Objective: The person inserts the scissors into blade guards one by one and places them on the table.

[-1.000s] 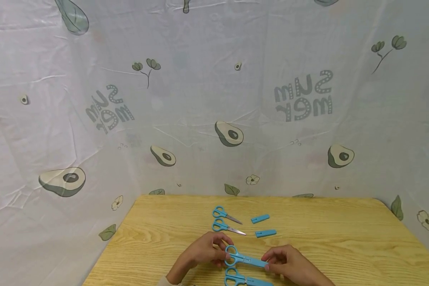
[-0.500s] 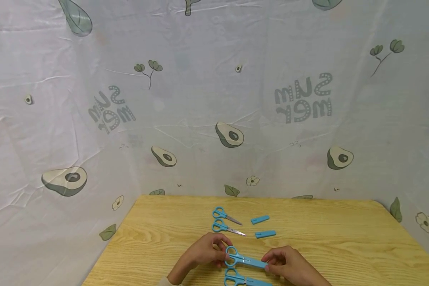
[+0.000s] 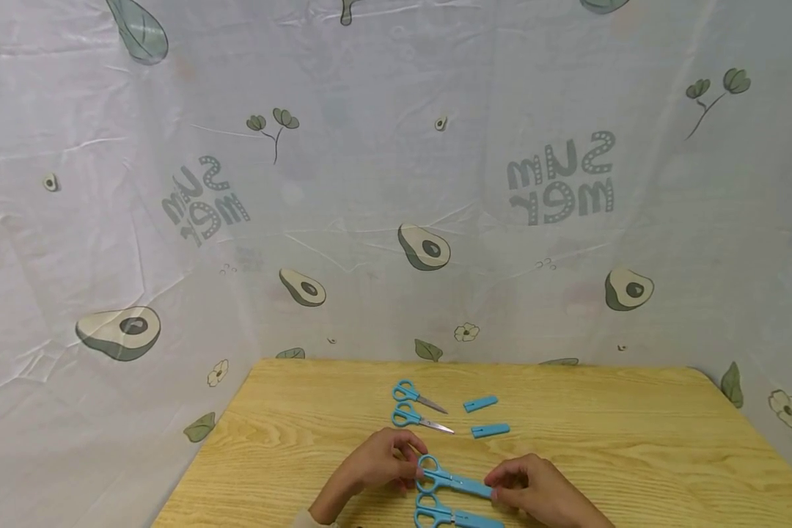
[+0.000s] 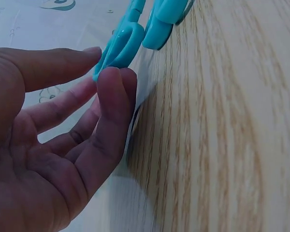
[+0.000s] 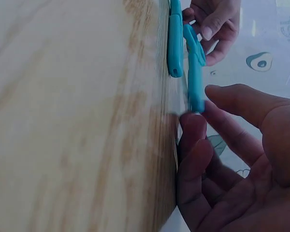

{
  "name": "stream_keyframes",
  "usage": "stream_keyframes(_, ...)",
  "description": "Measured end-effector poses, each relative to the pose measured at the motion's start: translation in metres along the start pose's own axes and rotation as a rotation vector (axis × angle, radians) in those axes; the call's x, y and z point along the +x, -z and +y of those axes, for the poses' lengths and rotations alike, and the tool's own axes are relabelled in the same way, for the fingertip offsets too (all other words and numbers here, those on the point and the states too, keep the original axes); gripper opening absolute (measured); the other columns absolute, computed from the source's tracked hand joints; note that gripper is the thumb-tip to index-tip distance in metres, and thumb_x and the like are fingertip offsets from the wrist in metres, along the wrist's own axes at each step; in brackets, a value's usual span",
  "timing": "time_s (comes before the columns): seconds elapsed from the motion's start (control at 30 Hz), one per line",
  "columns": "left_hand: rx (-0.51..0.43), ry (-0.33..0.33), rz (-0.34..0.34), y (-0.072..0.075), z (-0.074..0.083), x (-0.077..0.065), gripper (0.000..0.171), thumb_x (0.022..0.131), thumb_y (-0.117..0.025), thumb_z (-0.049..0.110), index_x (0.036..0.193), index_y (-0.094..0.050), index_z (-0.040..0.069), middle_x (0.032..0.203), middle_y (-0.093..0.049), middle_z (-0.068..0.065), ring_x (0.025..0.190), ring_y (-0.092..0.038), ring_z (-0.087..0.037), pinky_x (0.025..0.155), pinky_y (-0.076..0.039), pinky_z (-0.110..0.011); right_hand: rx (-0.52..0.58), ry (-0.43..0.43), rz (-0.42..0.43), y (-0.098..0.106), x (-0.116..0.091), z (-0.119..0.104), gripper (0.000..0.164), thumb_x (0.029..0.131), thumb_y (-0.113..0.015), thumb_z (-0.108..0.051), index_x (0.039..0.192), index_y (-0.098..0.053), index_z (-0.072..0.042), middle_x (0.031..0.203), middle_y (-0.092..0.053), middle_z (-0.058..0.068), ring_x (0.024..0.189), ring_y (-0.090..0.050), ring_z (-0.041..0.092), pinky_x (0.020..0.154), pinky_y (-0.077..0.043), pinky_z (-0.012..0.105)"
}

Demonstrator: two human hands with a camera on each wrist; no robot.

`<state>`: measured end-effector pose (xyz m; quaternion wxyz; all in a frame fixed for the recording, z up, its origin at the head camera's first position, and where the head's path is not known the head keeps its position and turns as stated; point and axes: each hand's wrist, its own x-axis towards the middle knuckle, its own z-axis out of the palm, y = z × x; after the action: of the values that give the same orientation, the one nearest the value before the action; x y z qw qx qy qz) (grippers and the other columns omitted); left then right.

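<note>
A pair of blue-handled scissors, its blades covered by a blue cap, spans the gap between my two hands close over the table. At the handle loops, my left hand pinches the rim with thumb and fingers; the left wrist view shows the loop at the fingertips. My right hand holds the far end of the cap between thumb and fingers. Just nearer lies a second capped pair of scissors, partly cut off by the frame's bottom edge.
Beyond my hands lie two uncapped scissors with bare metal blades pointing right. Two loose blue caps rest to their right. The wooden table ends at a hanging sheet printed with avocados.
</note>
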<state>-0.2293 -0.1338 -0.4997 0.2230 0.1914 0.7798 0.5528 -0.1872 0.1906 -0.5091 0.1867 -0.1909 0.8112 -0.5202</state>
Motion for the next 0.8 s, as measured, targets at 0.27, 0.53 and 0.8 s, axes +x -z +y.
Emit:
stream_keyframes(0.27,0.025,-0.007,0.023,0.006,0.002,-0.001,0.017,0.097,-0.076,0.005,0.113,-0.075,0.0,0.09,-0.068,-0.003,0.069,-0.07,-0.015,0.058,-0.06,-0.023,0.02,-0.012,-0.007,0.008,-0.002,-0.002,0.023,0.103,-0.072,-0.014,0.119,-0.077,0.002,0.117,-0.077,0.015,0.088,-0.068,0.01,0.07,-0.056,0.023)
stream_keyframes(0.53,0.01,-0.028,0.031,0.016,0.003,-0.006,0.023,0.098,-0.076,0.009,0.117,-0.073,-0.003,0.092,-0.069,-0.004,0.072,-0.07,-0.016,0.061,-0.061,-0.026,-0.01,0.004,0.001,0.021,-0.01,-0.002,0.027,0.105,-0.07,-0.019,0.122,-0.077,0.0,0.118,-0.076,0.015,0.088,-0.066,0.007,0.071,-0.055,0.024)
stream_keyframes(0.8,0.068,-0.073,0.037,0.029,0.003,-0.01,0.024,0.1,-0.074,0.009,0.12,-0.072,-0.005,0.096,-0.071,-0.005,0.076,-0.07,-0.012,0.061,-0.06,-0.025,-0.018,-0.027,0.043,0.031,-0.019,0.0,0.028,0.105,-0.069,-0.019,0.123,-0.074,0.002,0.118,-0.076,0.013,0.088,-0.065,0.007,0.071,-0.054,0.025)
